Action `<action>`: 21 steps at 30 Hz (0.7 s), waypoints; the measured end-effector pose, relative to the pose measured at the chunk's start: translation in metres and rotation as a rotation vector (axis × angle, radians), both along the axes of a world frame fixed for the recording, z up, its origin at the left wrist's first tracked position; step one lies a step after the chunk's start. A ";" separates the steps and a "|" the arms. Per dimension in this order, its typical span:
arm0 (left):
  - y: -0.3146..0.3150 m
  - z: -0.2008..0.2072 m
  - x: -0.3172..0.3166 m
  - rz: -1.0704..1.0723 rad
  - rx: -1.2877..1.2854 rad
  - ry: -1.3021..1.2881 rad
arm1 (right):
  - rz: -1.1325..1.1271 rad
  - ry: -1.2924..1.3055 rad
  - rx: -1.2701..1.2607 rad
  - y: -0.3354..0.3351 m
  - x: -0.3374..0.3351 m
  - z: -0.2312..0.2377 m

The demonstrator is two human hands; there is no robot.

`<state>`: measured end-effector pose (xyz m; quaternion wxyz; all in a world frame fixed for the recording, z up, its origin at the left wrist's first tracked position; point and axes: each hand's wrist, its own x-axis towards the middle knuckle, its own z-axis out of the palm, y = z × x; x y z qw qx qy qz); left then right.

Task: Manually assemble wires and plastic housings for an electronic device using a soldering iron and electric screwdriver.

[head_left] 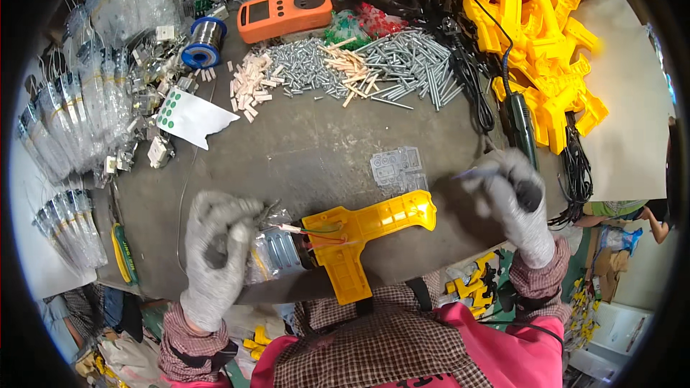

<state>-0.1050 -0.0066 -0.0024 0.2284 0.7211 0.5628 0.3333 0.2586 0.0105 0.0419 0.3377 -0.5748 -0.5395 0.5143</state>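
Right of left fingers [243,208], yellow housing [357,225].

Left fingers [243,208], pale-gloved, bent just beside clear bag [260,262] with grey metal part [286,251]; grip unclear. Right of them, yellow T-shaped housing [348,233] lay on table [287,144], thin red and green wires [325,230] running across it. Right fingers [498,165], gloved, curled; thin item at tips too blurred to identify. Between both sets of fingers, beyond housing: clear grey plate [397,170]. Beyond right fingers: black tool handle [521,129], yellow housing pile [550,50]. Well beyond left fingers: orange meter [284,16], solder spool [203,43].
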 end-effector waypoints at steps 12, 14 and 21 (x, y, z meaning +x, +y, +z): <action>0.072 0.018 0.057 -0.087 -0.573 -0.650 | 0.285 -0.120 0.265 0.051 -0.101 -0.043; 0.074 0.020 0.058 -0.229 -0.318 -0.631 | 0.195 0.048 0.155 0.052 -0.106 -0.044; 0.081 0.017 0.048 0.002 -0.584 -0.812 | 0.137 0.152 -0.093 0.049 -0.101 -0.041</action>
